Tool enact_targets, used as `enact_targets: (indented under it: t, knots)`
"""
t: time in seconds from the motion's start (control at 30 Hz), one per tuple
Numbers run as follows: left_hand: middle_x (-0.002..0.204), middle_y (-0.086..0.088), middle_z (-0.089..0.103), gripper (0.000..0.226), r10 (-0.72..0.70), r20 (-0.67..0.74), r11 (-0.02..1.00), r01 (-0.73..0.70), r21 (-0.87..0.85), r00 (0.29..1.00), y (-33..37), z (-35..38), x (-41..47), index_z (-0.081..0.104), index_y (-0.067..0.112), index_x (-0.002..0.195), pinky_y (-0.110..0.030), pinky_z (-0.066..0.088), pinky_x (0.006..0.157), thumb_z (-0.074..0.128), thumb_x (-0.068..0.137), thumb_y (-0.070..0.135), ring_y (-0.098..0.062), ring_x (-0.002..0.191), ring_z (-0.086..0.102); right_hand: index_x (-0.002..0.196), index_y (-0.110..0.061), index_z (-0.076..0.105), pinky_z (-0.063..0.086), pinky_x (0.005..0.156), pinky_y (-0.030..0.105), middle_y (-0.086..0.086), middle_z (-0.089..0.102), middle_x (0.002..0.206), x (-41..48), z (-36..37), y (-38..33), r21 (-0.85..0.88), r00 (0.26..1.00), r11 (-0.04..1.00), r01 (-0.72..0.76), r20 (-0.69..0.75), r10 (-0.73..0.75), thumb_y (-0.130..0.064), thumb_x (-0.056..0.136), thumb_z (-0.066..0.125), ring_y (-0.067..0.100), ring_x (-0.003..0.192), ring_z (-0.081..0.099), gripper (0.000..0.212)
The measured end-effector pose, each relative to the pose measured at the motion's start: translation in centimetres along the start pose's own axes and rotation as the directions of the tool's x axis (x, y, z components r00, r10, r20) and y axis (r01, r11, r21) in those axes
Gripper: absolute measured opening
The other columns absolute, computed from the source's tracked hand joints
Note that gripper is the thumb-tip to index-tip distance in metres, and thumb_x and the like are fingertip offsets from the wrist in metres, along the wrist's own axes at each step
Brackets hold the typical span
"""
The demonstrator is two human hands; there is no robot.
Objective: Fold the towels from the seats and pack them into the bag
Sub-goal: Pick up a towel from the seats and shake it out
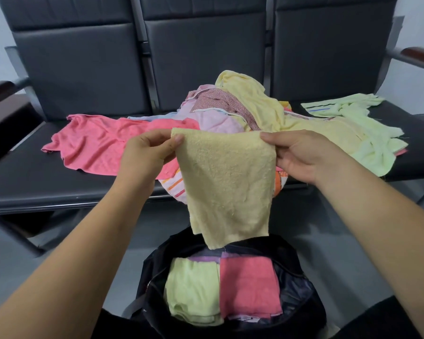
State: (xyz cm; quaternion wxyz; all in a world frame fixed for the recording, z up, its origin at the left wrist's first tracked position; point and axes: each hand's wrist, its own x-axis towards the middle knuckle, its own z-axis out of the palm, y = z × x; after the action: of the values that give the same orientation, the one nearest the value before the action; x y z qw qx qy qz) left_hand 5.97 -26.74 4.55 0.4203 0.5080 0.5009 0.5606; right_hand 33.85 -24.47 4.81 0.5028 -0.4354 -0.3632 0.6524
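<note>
While loose towels (233,111) are heaped on seats (47,187) behind, yellow towel (227,182) is held over open bag (148,282), top corners pinched by fingers (179,138) of left hand (146,155) and right hand (301,155), long axis hanging vertical.

Yellow towel (227,187) up front: nubby terry cloth, matt and rough, stray threads along its edges. Behind it, the seats (83,69) show smooth black leather-look padding with a dull sheen. Left of it, the pink towel (101,145) is thinner and flatter-woven. Below it, the bag (149,272) is slick black synthetic fabric.
</note>
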Motion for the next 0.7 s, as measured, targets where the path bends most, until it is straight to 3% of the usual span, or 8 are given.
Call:
enact_targets:
  t: [0.07,0.13,0.23,0.37,0.43,0.5,0.6,0.7]
  knots:
    - [0.086,-0.001,0.077,0.011,0.052,0.009,0.998,-0.052,0.024,0.999,0.0,0.1,0.0,0.077,0.018,0.09,-0.032,0.058,0.088,0.07,0.093,0.011,-0.016,0.086,0.071,0.098,-0.001,0.075,0.057,0.087,0.034,0.011,0.077,0.102,0.1,-0.1,0.2,-0.146,0.985,0.983,0.11,-0.117,-0.128,-0.008,0.076,0.082,0.025,0.103,0.071,0.025]
    - [0.086,-0.001,0.076,0.018,0.098,0.015,0.994,-0.099,0.041,0.995,0.2,0.2,-0.2,0.078,0.026,0.086,-0.039,0.057,0.094,0.068,0.095,0.013,-0.019,0.087,0.068,0.094,-0.005,0.076,0.052,0.098,0.038,0.011,0.076,0.106,0.1,0.0,0.2,-0.243,0.964,0.952,0.188,-0.139,-0.226,-0.019,0.073,0.087,0.027,0.105,0.068,0.028]
    - [0.083,0.001,0.072,0.028,0.119,-0.004,0.992,-0.119,0.033,0.993,0.4,0.3,-0.3,0.077,0.03,0.078,-0.047,0.052,0.099,0.064,0.098,0.014,-0.019,0.086,0.062,0.096,-0.005,0.074,0.053,0.099,0.043,0.012,0.076,0.104,-0.4,0.4,0.0,-0.14,0.971,0.966,0.218,-0.073,-0.23,-0.017,0.077,0.086,0.029,0.099,0.069,0.025]
    - [0.083,-0.001,0.069,0.021,0.162,-0.077,0.981,-0.153,0.116,0.984,0.0,-0.1,-0.1,0.071,0.029,0.078,-0.053,0.053,0.099,0.064,0.096,0.022,-0.017,0.084,0.061,0.085,-0.011,0.075,0.057,0.093,0.045,0.011,0.075,0.098,-0.9,1.2,0.1,-0.094,0.959,0.955,0.281,-0.017,-0.284,-0.01,0.083,0.08,0.027,0.097,0.072,0.005]
    - [0.079,-0.004,0.068,0.021,0.189,-0.102,0.972,-0.171,0.162,0.977,0.1,0.0,-0.2,0.066,0.028,0.081,-0.049,0.057,0.093,0.061,0.1,0.02,-0.016,0.077,0.062,0.086,-0.016,0.078,0.056,0.096,0.05,0.01,0.075,0.102,-1.0,1.7,0.3,-0.118,0.946,0.941,0.316,-0.04,-0.323,-0.012,0.083,0.081,0.028,0.102,0.071,0.006]
    - [0.073,-0.005,0.068,0.02,0.214,-0.109,0.96,-0.188,0.206,0.971,0.4,0.2,-0.4,0.064,0.027,0.083,-0.047,0.059,0.084,0.059,0.102,0.023,-0.014,0.068,0.061,0.101,-0.016,0.077,0.057,0.095,0.05,0.008,0.075,0.105,-1.3,2.1,0.2,-0.157,0.936,0.927,0.341,-0.036,-0.35,-0.012,0.086,0.078,0.027,0.105,0.072,0.016]
    - [0.077,-0.014,0.069,0.013,0.205,-0.122,0.963,-0.179,0.2,0.971,0.6,0.2,-0.6,0.07,0.027,0.089,-0.048,0.057,0.075,0.063,0.1,0.029,-0.015,0.069,0.055,0.131,-0.02,0.063,0.06,0.082,0.039,0.007,0.074,0.112,-2.0,2.6,0.0,-0.149,0.944,0.932,0.329,0.089,-0.319,-0.008,0.089,0.074,0.023,0.104,0.073,0.045]
    - [0.092,0.001,0.076,0.014,0.125,-0.105,0.992,-0.123,0.023,0.987,0.8,0.1,-0.5,0.076,0.031,0.104,-0.035,0.054,0.08,0.063,0.1,0.026,-0.011,0.082,0.064,0.147,-0.029,0.045,0.059,0.083,0.037,0.011,0.073,0.119,-2.3,2.7,0.5,-0.219,0.942,0.927,0.304,0.215,-0.258,0.003,0.084,0.075,0.025,0.109,0.071,0.076]
